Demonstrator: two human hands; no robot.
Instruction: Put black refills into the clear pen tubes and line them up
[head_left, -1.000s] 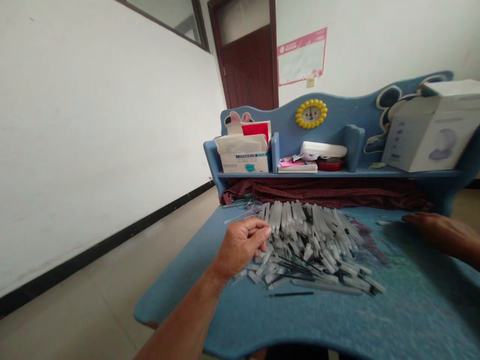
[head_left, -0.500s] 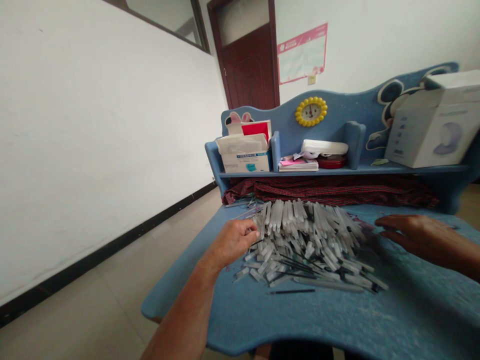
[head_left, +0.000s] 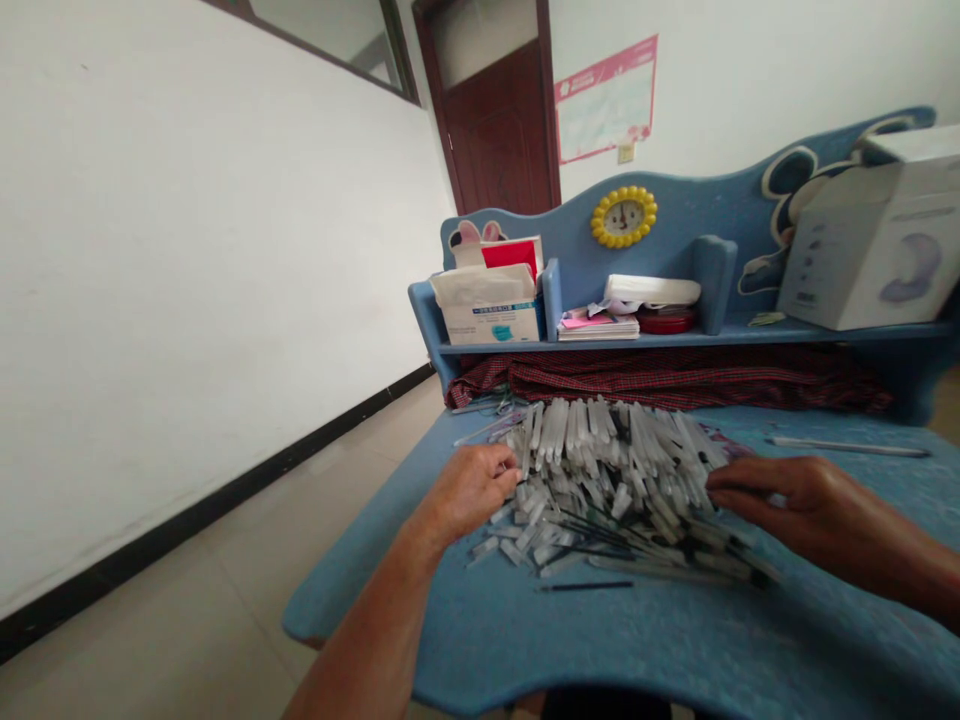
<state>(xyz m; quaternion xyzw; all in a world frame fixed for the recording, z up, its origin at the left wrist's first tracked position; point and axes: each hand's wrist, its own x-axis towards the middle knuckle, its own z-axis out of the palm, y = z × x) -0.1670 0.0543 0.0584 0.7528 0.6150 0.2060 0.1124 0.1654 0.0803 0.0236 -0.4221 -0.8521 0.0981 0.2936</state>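
A heap of translucent plastic pen barrels (head_left: 585,430) and short clear pen caps (head_left: 547,520) lies on the blue desk, with thin black ink refills (head_left: 600,530) among them. At the heap's left edge is my left hand (head_left: 476,488), its fingers curled closed; whatever they hold is hidden. My right hand (head_left: 795,492) is at the heap's right edge with thumb and fingers drawn together, and I cannot make out anything in them. One dark refill (head_left: 589,586) lies apart in front of the heap. Behind my right hand rests a single long clear pen (head_left: 851,447).
The blue desk (head_left: 480,640) has a curved front edge. Behind the heap, a red checked cloth (head_left: 645,378) lies under a shelf (head_left: 480,350). On the shelf are a mask box (head_left: 495,322), papers (head_left: 596,328), a red round case (head_left: 666,320) and a large white box (head_left: 862,245).
My right hand has moved left to the heap's edge, and its fingers have drawn together. The long pen behind it now shows. My left hand has hardly moved.
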